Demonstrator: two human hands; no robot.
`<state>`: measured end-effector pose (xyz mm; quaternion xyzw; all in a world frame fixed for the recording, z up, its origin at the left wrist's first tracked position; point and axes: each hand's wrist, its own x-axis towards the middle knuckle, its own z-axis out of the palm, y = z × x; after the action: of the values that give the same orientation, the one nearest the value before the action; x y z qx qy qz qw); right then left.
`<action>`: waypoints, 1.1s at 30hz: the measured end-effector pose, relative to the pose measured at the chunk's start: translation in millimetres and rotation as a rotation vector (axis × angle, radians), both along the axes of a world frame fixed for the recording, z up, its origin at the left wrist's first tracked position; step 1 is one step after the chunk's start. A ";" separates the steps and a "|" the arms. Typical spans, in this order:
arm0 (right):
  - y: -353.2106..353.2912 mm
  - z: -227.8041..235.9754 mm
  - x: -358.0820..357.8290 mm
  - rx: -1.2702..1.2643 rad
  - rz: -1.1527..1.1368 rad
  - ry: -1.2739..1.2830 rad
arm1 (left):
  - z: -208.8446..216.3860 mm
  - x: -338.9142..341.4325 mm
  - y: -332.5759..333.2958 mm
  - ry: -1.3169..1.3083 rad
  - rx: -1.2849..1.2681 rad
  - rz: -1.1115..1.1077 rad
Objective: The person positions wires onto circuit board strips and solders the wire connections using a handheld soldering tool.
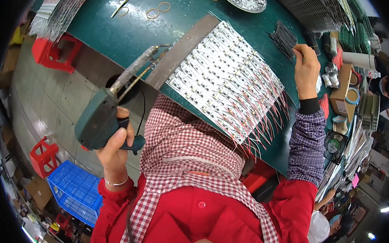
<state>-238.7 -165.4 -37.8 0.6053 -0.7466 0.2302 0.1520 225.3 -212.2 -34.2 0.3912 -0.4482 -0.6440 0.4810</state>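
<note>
My left hand (117,141) is closed round the pistol grip of a dark green soldering gun (98,118), held off the table's near left edge. Its metal barrel points up and away, the tip close to a grey metal bar (180,54). That bar lies along the left edge of a panel of white circuit boards (223,79) in rows, with thin red, white and dark wires (265,121) fanning off its right side. To the right, my right hand (307,68) has thumb and fingers pinched together beside a bunch of short black wires (283,40). Whatever lies between those fingertips is too small to make out.
On the green table (102,33) lie rubber bands (152,13) and a round metal dish (245,0) of small bits. Wired board stacks (61,11) rise at the far left and far right. A cardboard box (342,96) stands right; red stools and a blue crate (74,190) are left.
</note>
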 end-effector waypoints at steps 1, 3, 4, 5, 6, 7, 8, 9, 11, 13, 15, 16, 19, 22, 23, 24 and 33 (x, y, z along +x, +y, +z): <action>1.4 -2.9 -3.7 0.015 0.007 -0.001 | -0.4 -1.7 2.0 -0.008 0.019 -0.013; 3.5 -6.5 -6.2 0.031 0.016 -0.002 | -3.0 -2.1 6.0 -0.021 0.026 -0.017; 4.1 -7.5 -6.3 0.041 0.011 -0.006 | -3.9 -1.6 7.6 -0.016 0.047 -0.042; 4.2 -8.6 -6.4 0.052 0.005 -0.010 | -4.1 -1.3 9.0 -0.011 0.068 -0.068; 4.4 -9.9 -6.5 0.052 0.005 -0.008 | -2.8 -3.0 10.7 -0.007 0.079 -0.062; 4.1 -11.3 -6.7 0.041 0.012 -0.011 | -2.4 -4.2 12.1 -0.005 0.079 -0.063; 4.0 -11.5 -6.7 0.030 0.018 -0.015 | -2.1 -5.5 13.2 0.006 0.094 -0.070; 2.8 -10.9 -5.2 0.030 0.020 -0.015 | -2.3 -5.5 14.2 0.014 0.109 -0.074; 2.8 -5.7 -0.6 -0.048 0.052 0.082 | -3.0 -4.2 15.7 0.011 0.126 -0.109; 2.3 15.0 26.9 -0.073 0.048 0.002 | -4.0 0.8 19.3 0.005 0.146 -0.135; 9.2 34.4 68.8 -0.104 0.087 -0.161 | -3.0 8.8 26.2 -0.014 0.165 -0.203; 15.7 42.5 94.1 -0.049 0.128 -0.242 | -1.5 12.0 32.1 -0.056 0.180 -0.192; 32.8 38.4 157.7 0.010 0.370 -0.427 | -4.6 20.5 40.3 -0.283 0.067 -0.255; 38.7 15.6 177.3 0.102 0.368 -0.500 | 0.4 22.7 45.2 -0.415 0.057 -0.283; 40.3 11.0 179.4 0.119 0.341 -0.521 | 2.9 23.5 44.3 -0.539 -0.011 -0.330; 42.1 6.9 181.6 0.121 0.345 -0.524 | 8.7 13.3 39.2 -0.533 -0.082 -0.312; 45.7 -4.7 186.1 0.141 0.338 -0.491 | -4.0 2.5 39.2 -0.484 -0.230 -0.361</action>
<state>-52.5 -119.6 -42.5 0.6563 -0.6638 0.3394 -0.1159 227.8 -173.0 -38.2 0.3903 -0.6814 -0.5524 0.2798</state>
